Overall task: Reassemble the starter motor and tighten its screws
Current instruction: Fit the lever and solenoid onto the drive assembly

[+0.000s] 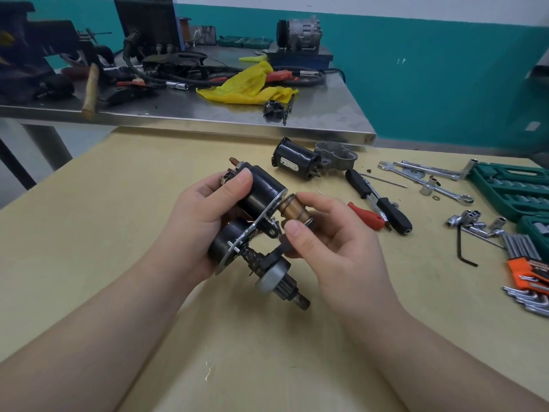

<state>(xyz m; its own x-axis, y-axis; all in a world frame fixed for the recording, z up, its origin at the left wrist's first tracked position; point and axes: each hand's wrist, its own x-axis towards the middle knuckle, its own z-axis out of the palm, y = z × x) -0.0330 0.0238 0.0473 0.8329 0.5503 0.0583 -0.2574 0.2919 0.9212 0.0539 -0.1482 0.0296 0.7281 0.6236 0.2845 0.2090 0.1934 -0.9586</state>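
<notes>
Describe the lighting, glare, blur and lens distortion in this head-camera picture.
Head view: soft, even light with faint shadows under the hands; glare runs along the steel table edge; wide-angle bending curves the table edges; the far right edge smears; the left hand and right hand on the starter assembly stay sharp.

Two bare forearms, left hand (205, 212) and right hand (332, 236), sleeveless, short nails.

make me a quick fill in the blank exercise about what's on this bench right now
The left hand grips the black ____. The right hand pinches the copper ____. The screwdriver by the right hand has a ____ handle. The rag on the steel table is ____.

Missing words: solenoid; plunger; red; yellow
</notes>
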